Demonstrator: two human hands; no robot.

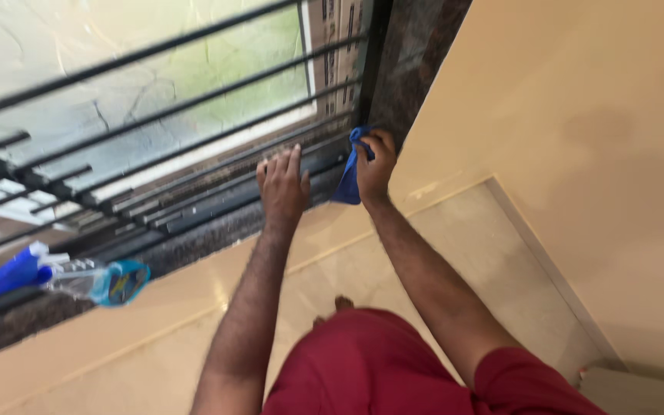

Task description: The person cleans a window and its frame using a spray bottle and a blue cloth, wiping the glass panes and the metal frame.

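A person in a dark red shirt (363, 369) leans toward a window fitted with black horizontal metal bars (155, 115), both arms stretched out. The right hand (374, 165), at about one o'clock from the picture's centre, is clenched around a crumpled blue cleaning cloth (350, 180), pressed where the lowest bars meet the dark speckled stone window frame (413, 69). The left hand (283, 187), just beside it at its nine o'clock, lies flat with fingers extended and close together on the dark window track (217, 204), gripping nothing. The two hands are near but apart. At eight o'clock, well apart from the hands, a clear plastic spray bottle with a blue trigger head (71, 277) lies on its side on the dark stone sill (9, 330); its contents are hard to make out. Cream glossy floor tiles (439, 230) show below.
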